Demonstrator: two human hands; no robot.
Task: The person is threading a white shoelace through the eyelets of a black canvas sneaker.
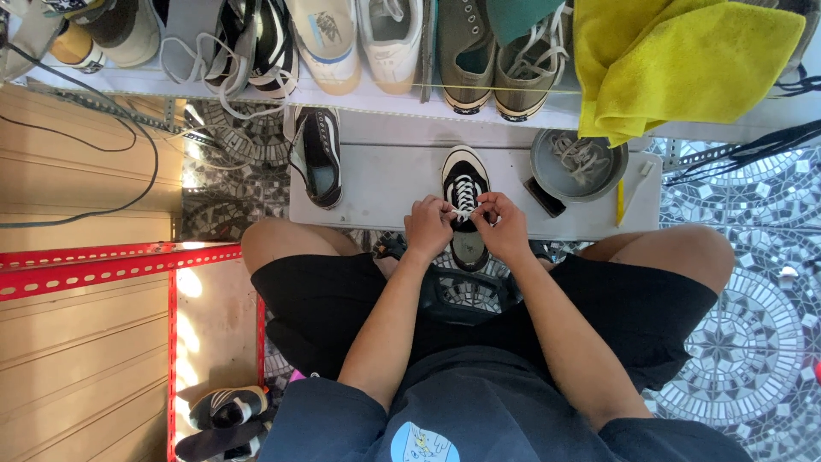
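A black sneaker [464, 175] with a white toe cap and white laces stands on a low grey table [385, 184], toe pointing away from me. My left hand [428, 226] and my right hand [503, 224] meet over the shoe's tongue, each pinching an end of the white lace [463, 195]. Fingers of both hands are closed on the lace. The heel of the shoe is partly hidden by my hands.
A second black sneaker [320, 157] lies at the table's left. A grey bowl holding laces [579, 162] sits at the right, next to a yellow stick [620, 202]. Above, a shelf carries several shoes [389, 38] and a yellow cloth [676, 60]. Red metal frame [111, 261] at left.
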